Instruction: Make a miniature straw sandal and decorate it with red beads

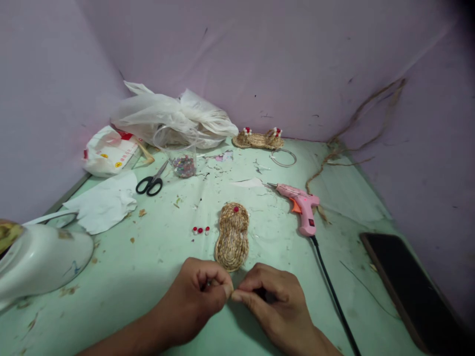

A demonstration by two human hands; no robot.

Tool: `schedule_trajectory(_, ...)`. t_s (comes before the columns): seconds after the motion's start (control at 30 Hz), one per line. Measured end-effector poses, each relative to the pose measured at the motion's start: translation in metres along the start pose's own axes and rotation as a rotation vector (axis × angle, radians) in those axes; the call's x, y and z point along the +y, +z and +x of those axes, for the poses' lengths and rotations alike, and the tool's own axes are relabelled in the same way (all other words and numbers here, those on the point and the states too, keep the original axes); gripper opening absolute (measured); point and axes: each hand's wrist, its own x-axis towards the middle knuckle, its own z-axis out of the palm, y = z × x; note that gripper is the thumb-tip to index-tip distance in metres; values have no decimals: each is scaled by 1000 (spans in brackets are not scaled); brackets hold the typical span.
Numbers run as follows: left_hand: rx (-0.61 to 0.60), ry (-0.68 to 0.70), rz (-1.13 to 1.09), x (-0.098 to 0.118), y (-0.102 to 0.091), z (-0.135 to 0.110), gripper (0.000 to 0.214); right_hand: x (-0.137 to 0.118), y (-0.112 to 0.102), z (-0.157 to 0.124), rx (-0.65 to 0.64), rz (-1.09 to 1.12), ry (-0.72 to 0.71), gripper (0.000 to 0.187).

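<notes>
My left hand (202,299) and my right hand (276,301) meet at the fingertips near the table's front, both closed in a pinch. Whatever is between the fingers is too small or hidden to make out. Just beyond them lies a woven straw sole (232,242), shaped like a tiny slipper, with one red bead (236,209) near its far end. Left of the sole sits a short row of red and white beads (200,230). A pink glue gun (302,205) rests on its side to the right, its nozzle pointing left.
Black-handled scissors (151,184) lie left of a clear cup (183,163) of small beads. Behind are a white plastic bag (174,116), a finished-looking straw piece (258,141) and a wire ring (284,157). A phone (408,291) and the glue gun's black cord (332,291) occupy the right.
</notes>
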Motion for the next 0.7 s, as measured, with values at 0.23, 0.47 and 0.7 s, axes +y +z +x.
schedule_trajectory(0.23, 64, -104, -310, 6, -10, 3, 13, -2, -6, 2, 60, 48, 173, 14)
schedule_trajectory(0.47, 618, 77, 228, 13, -64, 23, 30, 3, -6, 1, -37, 56, 234, 16)
schedule_trajectory(0.7, 596, 157, 516, -4, -85, 40, 20, 10, -4, -1, -173, -49, 146, 15)
